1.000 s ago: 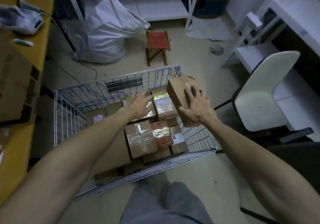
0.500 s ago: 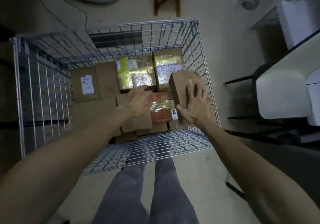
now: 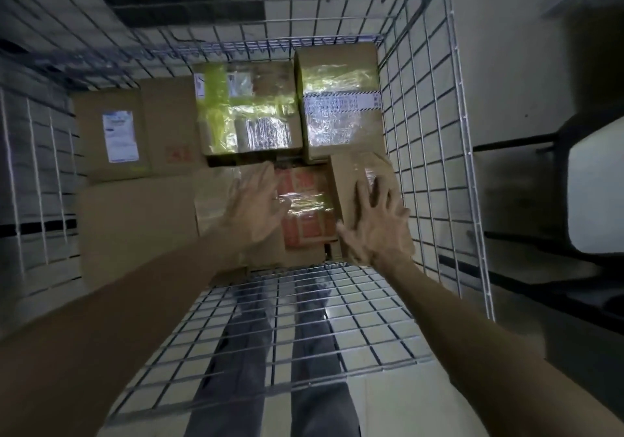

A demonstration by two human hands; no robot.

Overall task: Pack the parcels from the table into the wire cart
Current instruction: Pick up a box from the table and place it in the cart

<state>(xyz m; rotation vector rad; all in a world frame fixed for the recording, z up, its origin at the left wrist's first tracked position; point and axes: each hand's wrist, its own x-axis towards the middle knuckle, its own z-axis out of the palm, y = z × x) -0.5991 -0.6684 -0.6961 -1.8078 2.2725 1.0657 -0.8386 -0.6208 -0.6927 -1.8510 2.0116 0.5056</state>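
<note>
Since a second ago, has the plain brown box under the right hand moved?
Yes. The brown box dropped from above the right rim of the wire cart to inside it, beside that wall, under the right hand.

The bare left forearm (image 3: 135,301) comes in from 8 o'clock. Its left hand (image 3: 256,207), slightly blurred, is palm down with straight fingers pointing to 1 o'clock. The bare right forearm (image 3: 472,328) comes in from 4 o'clock. Its right hand (image 3: 378,230) is palm down, fingers spread toward 12 o'clock, thumb out toward 9 o'clock.
</note>
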